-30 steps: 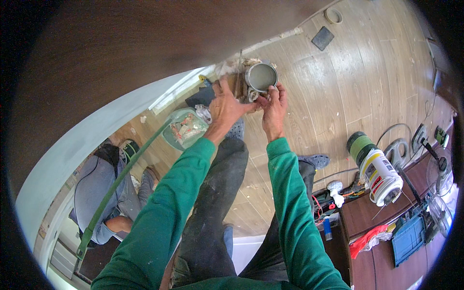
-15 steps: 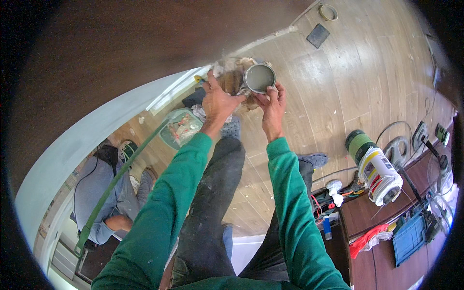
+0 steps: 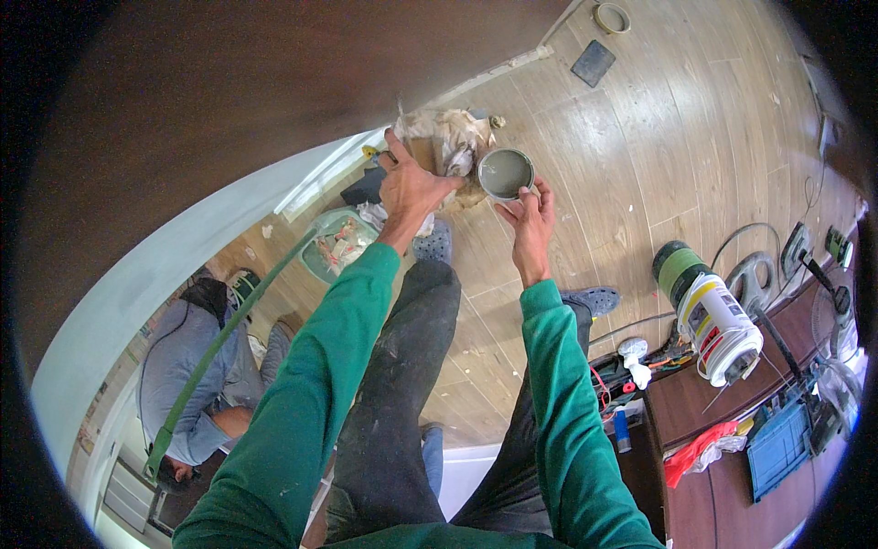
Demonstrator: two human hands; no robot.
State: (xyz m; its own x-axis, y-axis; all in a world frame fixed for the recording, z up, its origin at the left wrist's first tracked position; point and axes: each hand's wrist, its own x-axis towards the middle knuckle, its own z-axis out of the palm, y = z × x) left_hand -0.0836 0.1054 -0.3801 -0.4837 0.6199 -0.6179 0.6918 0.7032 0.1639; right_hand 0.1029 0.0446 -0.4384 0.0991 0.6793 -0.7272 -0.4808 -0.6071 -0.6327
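My right hand [image 3: 530, 220] is closed on the rim and side of a round open tin [image 3: 506, 174], which holds grey liquid. The tin is above the wood-plank floor, its open top facing me. To its left, my left hand [image 3: 412, 194] is spread, with the thumb stretched toward the tin and a finger pointing away from me. Beyond and between the hands lies a heap of crumpled clear plastic [image 3: 462, 133] and brown wrapping. Whether the left fingers touch that heap is hard to see.
At left are a pale green basin [image 3: 314, 258] of scraps, a long green handle [image 3: 215, 343] and a crouching person [image 3: 187, 366]. A white bucket [image 3: 718, 316], tools and a blue case [image 3: 777, 453] stand at right. Farther off lie a dark square pad [image 3: 593, 63] and a ring-shaped tub [image 3: 611, 17].
My right hand has drawn the tin toward me and slightly right, away from the plastic heap, uncovering more of it. The left hand has barely moved. The crouching person has leaned lower.
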